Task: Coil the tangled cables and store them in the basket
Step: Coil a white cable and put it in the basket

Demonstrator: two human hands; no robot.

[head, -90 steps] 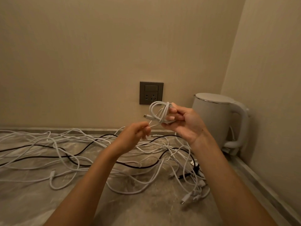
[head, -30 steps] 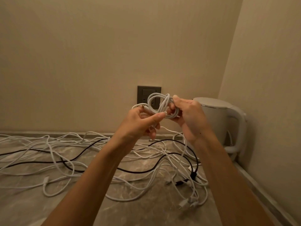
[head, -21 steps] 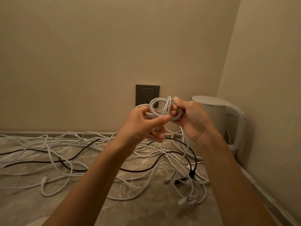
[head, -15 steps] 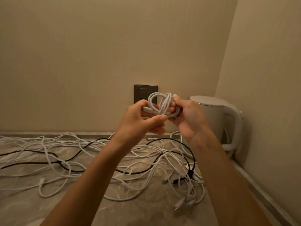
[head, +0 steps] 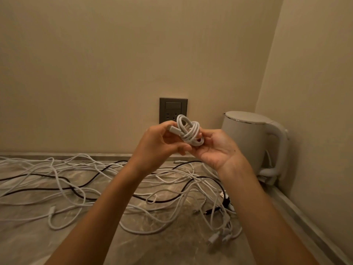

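Observation:
A small coil of white cable (head: 189, 131) is held up in front of the wall between both hands. My right hand (head: 215, 148) cradles the coil from the right, palm up. My left hand (head: 160, 142) pinches the cable's plug end at the coil's left side. On the marbled counter (head: 172, 245) below lies a tangle of several white cables (head: 57, 180), with a black cable (head: 91, 176) winding through them. Loose plug ends (head: 219, 236) lie at the tangle's right. No basket is in view.
A white electric kettle (head: 250, 142) stands on its base in the right corner, close to my right hand. A grey wall socket (head: 173, 109) sits just behind the coil. Beige walls close off the back and right side.
The loose end of the white cable has been drawn up and wound around the coil. My left hand came up to meet the right at the coil. My view shifted slightly right.

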